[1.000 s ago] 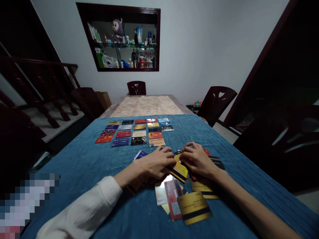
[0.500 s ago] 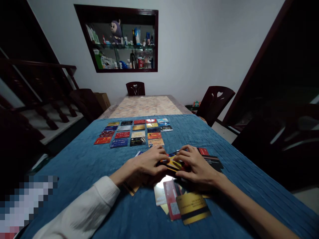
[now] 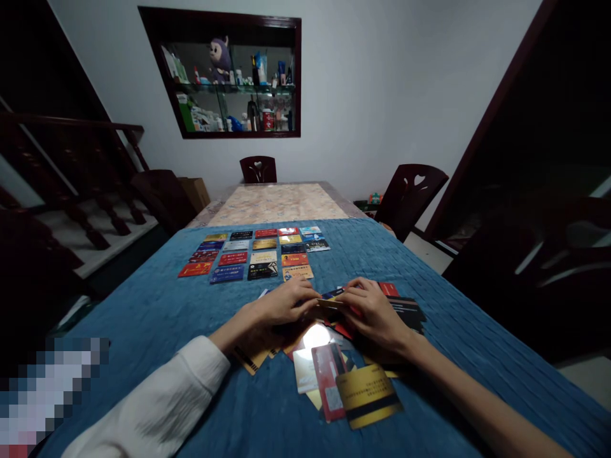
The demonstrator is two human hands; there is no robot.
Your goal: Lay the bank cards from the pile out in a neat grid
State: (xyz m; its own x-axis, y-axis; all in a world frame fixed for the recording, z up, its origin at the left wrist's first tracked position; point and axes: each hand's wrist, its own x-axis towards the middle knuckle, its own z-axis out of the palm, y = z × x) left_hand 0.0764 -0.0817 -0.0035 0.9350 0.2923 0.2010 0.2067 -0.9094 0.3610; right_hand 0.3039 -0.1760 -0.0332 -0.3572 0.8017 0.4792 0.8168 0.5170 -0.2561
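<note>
Between my left hand [image 3: 279,303] and my right hand [image 3: 375,313] a yellow card [image 3: 329,304] is held, tilted so that mostly its thin edge shows. The fingers of both hands are closed on its two ends. Beneath and around them lies a loose pile of cards. In it are a gold card with a dark stripe [image 3: 370,394], a red card [image 3: 328,381], a pale shiny card [image 3: 304,370], an orange card [image 3: 251,355] by my left wrist and a black card [image 3: 409,310] beyond my right hand. My hands hide part of the pile.
Farther off on the blue cloth [image 3: 157,318], several cards lie face up in rough columns, among them a blue card [image 3: 228,273] and a black card [image 3: 262,270]. Past the cloth is the bare patterned tabletop [image 3: 286,202]. Chairs [image 3: 413,191] stand around the table.
The yellow card, lying flatter with its dark stripe showing, has been lifted and tilted edge-on between both hands. My left hand moved slightly left, uncovering more of the orange card.
</note>
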